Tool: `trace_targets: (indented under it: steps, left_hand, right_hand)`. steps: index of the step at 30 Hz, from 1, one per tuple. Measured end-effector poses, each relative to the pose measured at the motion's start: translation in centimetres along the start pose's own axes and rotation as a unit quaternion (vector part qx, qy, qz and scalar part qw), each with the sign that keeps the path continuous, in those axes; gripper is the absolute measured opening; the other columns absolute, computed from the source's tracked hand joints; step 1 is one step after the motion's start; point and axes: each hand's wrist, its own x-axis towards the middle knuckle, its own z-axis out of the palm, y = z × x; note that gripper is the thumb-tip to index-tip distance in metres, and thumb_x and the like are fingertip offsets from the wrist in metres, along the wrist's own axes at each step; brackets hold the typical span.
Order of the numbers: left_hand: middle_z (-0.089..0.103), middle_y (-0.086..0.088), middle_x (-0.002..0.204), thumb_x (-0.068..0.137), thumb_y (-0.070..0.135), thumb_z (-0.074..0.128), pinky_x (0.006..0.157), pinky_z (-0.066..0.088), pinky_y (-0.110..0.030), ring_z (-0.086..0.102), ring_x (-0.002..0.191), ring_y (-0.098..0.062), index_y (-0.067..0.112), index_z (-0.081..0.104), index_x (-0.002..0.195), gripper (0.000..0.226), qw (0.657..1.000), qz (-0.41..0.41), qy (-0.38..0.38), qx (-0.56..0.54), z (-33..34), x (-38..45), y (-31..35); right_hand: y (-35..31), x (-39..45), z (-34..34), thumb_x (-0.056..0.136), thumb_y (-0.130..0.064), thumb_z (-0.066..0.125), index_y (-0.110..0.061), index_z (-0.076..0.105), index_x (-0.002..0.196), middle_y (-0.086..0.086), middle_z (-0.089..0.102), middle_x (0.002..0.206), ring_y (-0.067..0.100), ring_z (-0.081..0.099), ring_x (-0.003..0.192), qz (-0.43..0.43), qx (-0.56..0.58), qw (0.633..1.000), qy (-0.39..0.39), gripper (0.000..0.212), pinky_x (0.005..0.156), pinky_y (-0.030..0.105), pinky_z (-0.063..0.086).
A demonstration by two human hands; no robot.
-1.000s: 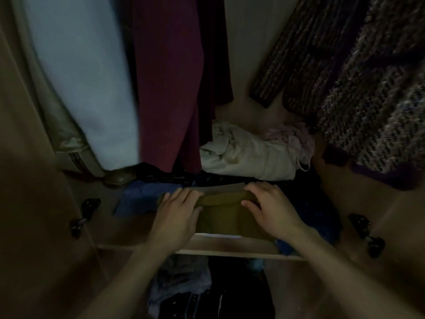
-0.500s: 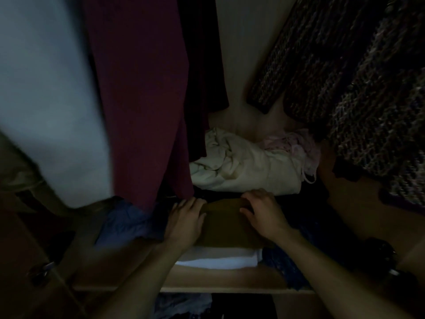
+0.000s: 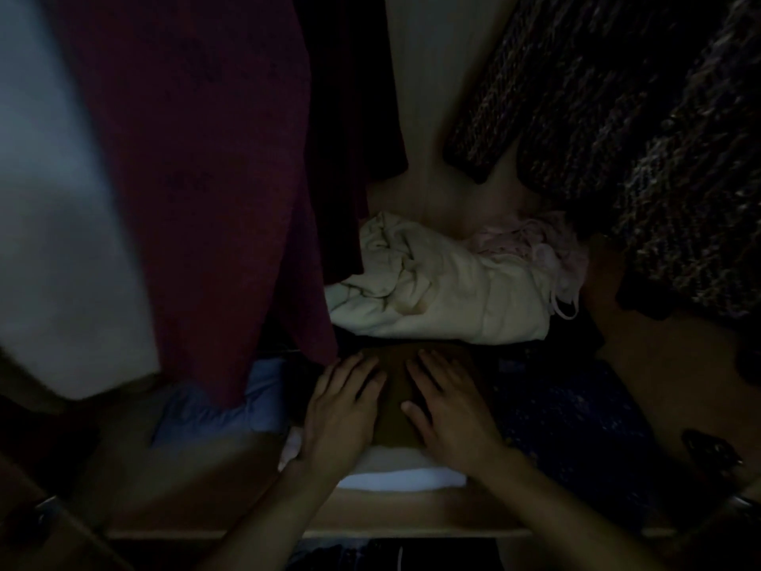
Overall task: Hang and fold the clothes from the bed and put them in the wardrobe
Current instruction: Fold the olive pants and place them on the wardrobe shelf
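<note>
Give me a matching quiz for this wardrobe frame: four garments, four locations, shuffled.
Things:
1. olive folded garment
2. cream bundle
3. maroon hanging garment
4. blue garment

Places:
A. hanging at upper left
B. on the shelf left of the hands
C. under both flat hands (left hand, right hand)
D. behind the olive garment, deeper on the shelf

Pairs: 1-C, 2-D, 3-A, 4-B

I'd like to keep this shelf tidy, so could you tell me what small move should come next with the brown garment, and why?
Probably lift both hands away. The left hand and right hand lie flat, fingers straight, on the folded brown garment, which already sits on a white folded item on the wardrobe shelf, in front of the cream bundle. It looks placed.
</note>
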Motion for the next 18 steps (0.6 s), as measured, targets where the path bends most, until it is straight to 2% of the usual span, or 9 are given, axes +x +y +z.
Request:
trace_targets:
  steps: [3,5,9,12,14,18]
  left_hand:
    - [0.061,-0.008,0.136,0.097,0.031,0.043,0.107,0.043,-0.052,0.055,0.128,-0.027,0.011,0.066,0.128,0.043,0.998,-0.016,-0.058,-0.024,0.6,0.1,0.5]
    - [0.056,-0.008,0.142,0.099,0.037,0.038,0.109,0.040,-0.053,0.050,0.134,-0.028,0.011,0.058,0.137,0.050,0.993,-0.041,-0.093,-0.053,1.2,0.0,0.4]
    - [0.030,0.001,0.160,0.102,0.049,0.019,0.121,0.021,-0.045,0.024,0.149,-0.020,0.023,0.031,0.153,0.059,0.983,-0.080,-0.149,-0.075,2.4,-0.6,-0.2]
    - [0.029,0.000,0.160,0.101,0.049,0.018,0.121,0.021,-0.045,0.025,0.149,-0.021,0.022,0.030,0.153,0.060,0.980,-0.088,-0.162,-0.076,2.3,-0.5,0.0]
    - [0.028,0.000,0.160,0.100,0.051,0.017,0.121,0.021,-0.046,0.025,0.149,-0.022,0.023,0.029,0.153,0.061,0.979,-0.091,-0.170,-0.073,1.8,-0.4,0.2]
    - [0.039,-0.006,0.156,0.097,0.057,0.020,0.120,0.023,-0.048,0.033,0.145,-0.028,0.022,0.042,0.149,0.067,0.976,-0.139,-0.162,-0.038,0.2,-0.6,0.6]
  right_hand:
    - [0.6,0.5,0.8,0.100,-0.058,0.021,-0.017,0.020,0.156,0.009,0.017,0.163,0.024,0.015,0.151,0.011,-0.033,0.999,-0.010,0.069,0.123,0.045,0.007]
    - [0.7,0.6,1.1,0.098,-0.061,0.013,-0.017,0.023,0.156,0.009,0.020,0.162,0.026,0.018,0.150,0.023,-0.028,0.999,-0.012,0.074,0.122,0.048,0.012]
    - [0.7,0.4,1.8,0.098,-0.059,0.015,-0.015,0.031,0.153,0.011,0.030,0.159,0.028,0.027,0.147,0.042,0.008,0.999,-0.011,0.073,0.118,0.051,0.021]
    - [0.7,0.4,1.8,0.097,-0.059,0.015,-0.016,0.029,0.154,0.009,0.027,0.160,0.026,0.024,0.148,0.049,0.012,0.999,-0.017,0.073,0.120,0.049,0.016]
    - [0.5,0.1,1.4,0.099,-0.057,0.024,-0.016,0.030,0.154,0.010,0.027,0.160,0.027,0.023,0.148,0.045,0.007,0.999,-0.013,0.068,0.121,0.048,0.014]
    - [-0.7,-1.4,0.7,0.094,-0.043,0.055,-0.016,0.047,0.145,0.011,0.042,0.152,0.030,0.040,0.141,0.038,-0.009,0.999,0.022,0.058,0.118,0.050,0.026]
